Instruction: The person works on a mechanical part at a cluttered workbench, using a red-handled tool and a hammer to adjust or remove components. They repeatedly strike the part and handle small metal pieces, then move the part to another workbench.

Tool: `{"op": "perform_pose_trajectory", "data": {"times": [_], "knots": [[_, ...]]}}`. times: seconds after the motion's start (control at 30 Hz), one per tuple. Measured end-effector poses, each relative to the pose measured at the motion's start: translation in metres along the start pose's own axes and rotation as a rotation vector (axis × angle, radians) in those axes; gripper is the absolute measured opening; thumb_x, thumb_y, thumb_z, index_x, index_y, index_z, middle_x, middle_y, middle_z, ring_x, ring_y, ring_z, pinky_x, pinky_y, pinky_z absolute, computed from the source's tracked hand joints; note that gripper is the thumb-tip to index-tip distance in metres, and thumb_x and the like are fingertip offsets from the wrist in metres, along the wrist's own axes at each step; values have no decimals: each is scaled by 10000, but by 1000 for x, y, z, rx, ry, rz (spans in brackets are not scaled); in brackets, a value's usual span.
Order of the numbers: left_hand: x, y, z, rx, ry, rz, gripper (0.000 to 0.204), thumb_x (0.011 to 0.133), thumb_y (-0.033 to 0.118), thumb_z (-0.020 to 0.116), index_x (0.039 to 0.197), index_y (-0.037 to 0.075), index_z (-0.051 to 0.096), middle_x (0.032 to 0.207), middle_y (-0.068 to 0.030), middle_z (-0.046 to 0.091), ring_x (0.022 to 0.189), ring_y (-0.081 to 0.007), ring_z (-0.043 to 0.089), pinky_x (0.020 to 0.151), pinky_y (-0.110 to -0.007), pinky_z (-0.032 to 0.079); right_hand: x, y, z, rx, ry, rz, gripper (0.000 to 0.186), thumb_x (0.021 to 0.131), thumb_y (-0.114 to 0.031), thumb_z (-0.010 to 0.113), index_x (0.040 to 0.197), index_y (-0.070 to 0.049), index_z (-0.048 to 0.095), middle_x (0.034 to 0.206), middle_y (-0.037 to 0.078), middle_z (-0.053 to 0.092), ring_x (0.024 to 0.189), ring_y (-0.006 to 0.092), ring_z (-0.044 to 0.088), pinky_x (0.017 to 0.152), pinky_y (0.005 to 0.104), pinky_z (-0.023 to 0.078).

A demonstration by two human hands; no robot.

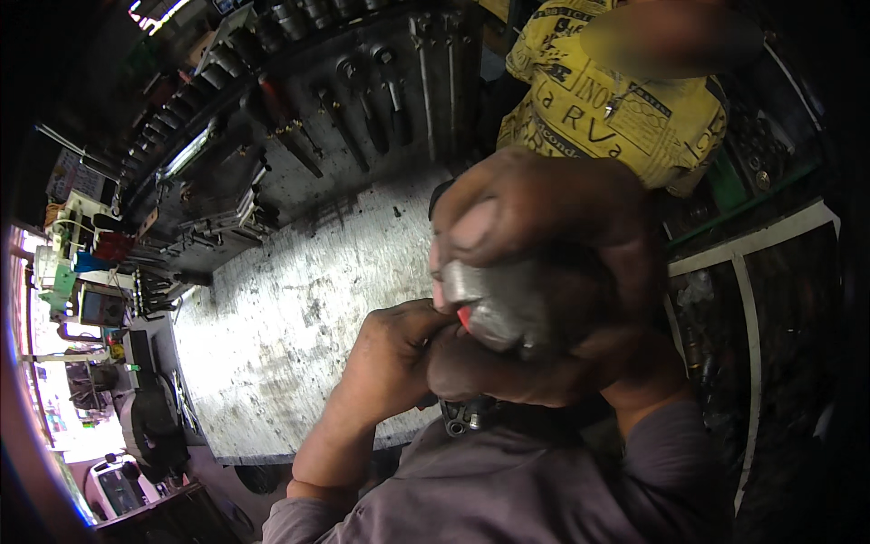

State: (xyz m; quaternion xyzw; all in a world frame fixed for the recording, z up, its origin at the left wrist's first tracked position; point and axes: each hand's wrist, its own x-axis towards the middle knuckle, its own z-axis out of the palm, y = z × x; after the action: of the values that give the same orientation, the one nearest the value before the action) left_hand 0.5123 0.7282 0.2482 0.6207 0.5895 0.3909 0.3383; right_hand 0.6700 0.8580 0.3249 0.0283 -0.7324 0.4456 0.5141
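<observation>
Close to the camera, my right hand [562, 208] is closed round a rounded grey metal part [507, 304], its fingers curling over the top and under the bottom. A small bright red bit [466, 316] shows at the part's left side. My left hand [394, 354] meets the part from the left, with its fingers bent and closed; their tips are hidden, so what they grip cannot be made out. Below both hands, against my grey shirt, a dark metal piece with round holes [460, 419] sticks out. Its link to the held part is hidden.
A worn metal-topped workbench [281, 317] lies beyond my hands, with a small dark bit [396, 211] on it. Wrenches [388, 91] and sockets [222, 63] line the rack behind. A person in a yellow printed shirt [625, 109] is across the bench. A bench vise [149, 422] stands left.
</observation>
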Motion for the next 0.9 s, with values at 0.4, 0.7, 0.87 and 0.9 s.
{"op": "perform_pose_trajectory", "data": {"times": [0.4, 0.7, 0.87, 0.9], "knots": [[-23, -25, 6, -282, -50, 15, 729, 889, 424, 898, 1439, 22, 639, 1355, -224, 716, 1263, -412, 700, 1064, -476, 552, -35, -18, 14, -77, 127, 108, 608, 805, -210, 994, 1264, -35, 636, 1063, 128, 707, 920, 199, 729, 806, 345, 616], [-34, -33, 21, -82, 9, 62, 1010, 703, 521, 997, 1469, -1, 596, 1381, -214, 705, 1287, -414, 689, 1099, -490, 542, -40, -18, 18, -20, 117, 165, 628, 812, -230, 985, 1286, -30, 625, 1070, 121, 705, 944, 195, 718, 828, 357, 607], [-31, -23, 17, -166, 12, 36, 937, 683, 464, 1017, 1419, 19, 645, 1270, -184, 727, 1202, -385, 722, 1026, -452, 579, 3, -2, -5, 516, -157, 306, 640, 815, -241, 980, 1298, -27, 619, 1074, 117, 703, 957, 193, 712, 840, 363, 601], [-32, -19, 18, -150, 21, 27, 934, 685, 461, 1017, 1418, 17, 644, 1265, -184, 727, 1198, -388, 722, 1027, -453, 578, 6, -5, -6, 525, -124, 344, 642, 816, -243, 979, 1301, -27, 618, 1074, 116, 703, 959, 192, 711, 842, 365, 600]]}}
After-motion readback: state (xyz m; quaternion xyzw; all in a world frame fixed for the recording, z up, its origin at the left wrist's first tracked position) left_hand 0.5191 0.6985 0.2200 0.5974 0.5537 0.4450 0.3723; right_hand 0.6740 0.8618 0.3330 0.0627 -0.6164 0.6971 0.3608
